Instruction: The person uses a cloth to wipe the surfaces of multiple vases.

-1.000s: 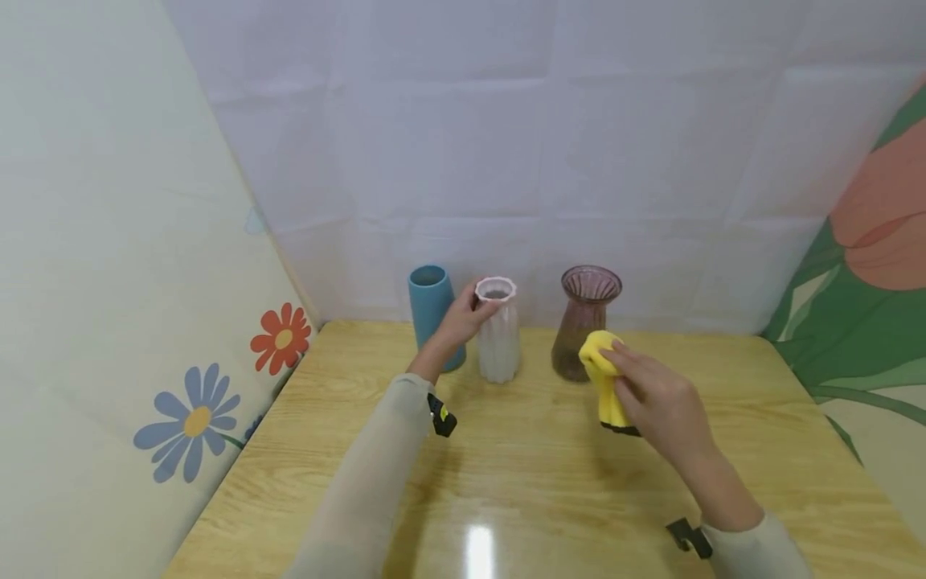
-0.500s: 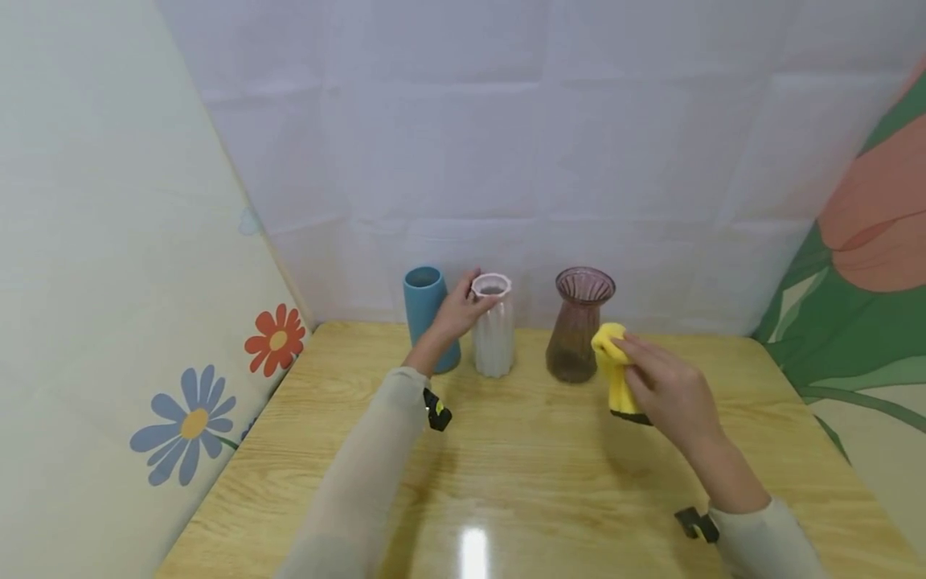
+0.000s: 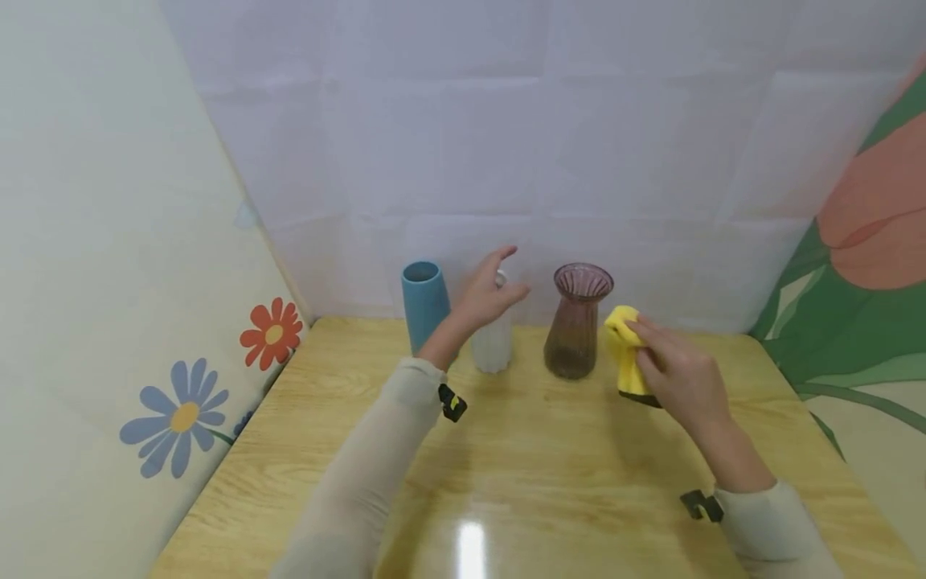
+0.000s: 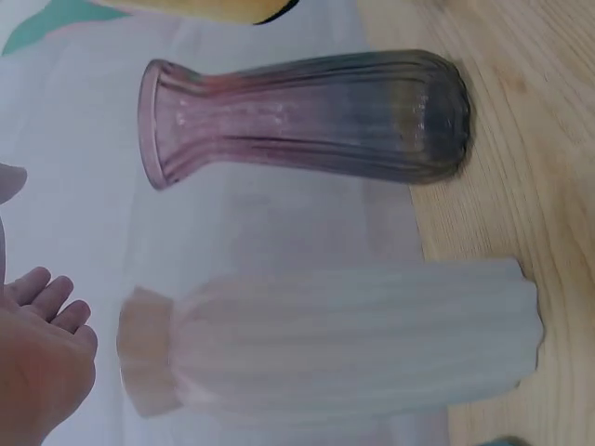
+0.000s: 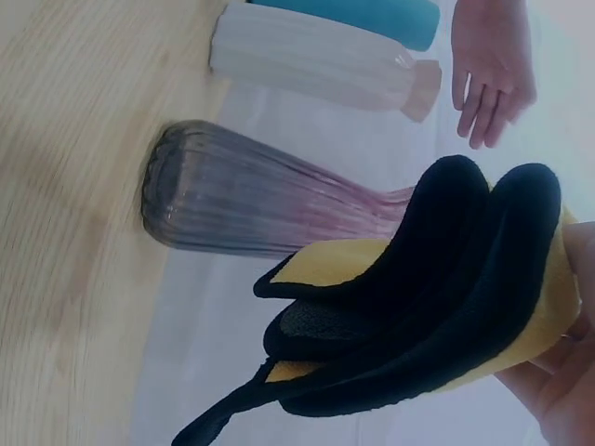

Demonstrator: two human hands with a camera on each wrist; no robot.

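Observation:
A white ribbed vase (image 3: 492, 347) stands upright on the table, its top largely hidden behind my left hand (image 3: 486, 299). That hand hovers over the vase's rim with thumb and fingers spread, and the left wrist view shows a gap between the hand and the vase (image 4: 344, 344). My right hand (image 3: 687, 378) pinches a folded yellow cloth (image 3: 629, 358) with black edging, held above the table. In the right wrist view the cloth (image 5: 502, 344) hangs in folds from the fingers. Just left of the cloth is a purple glass vase (image 3: 573, 338) with a flared mouth.
A blue vase (image 3: 424, 301) stands close left of the white one, partly behind the left forearm. The wooden table (image 3: 535, 482) ends at a white sheet backdrop (image 3: 448, 145). Flower-printed panels (image 3: 87, 241) border both sides.
My left hand has let go of the white vase's rim and lifted slightly up and right, fingers spread. The right hand with the yellow cloth has moved a little up and right.

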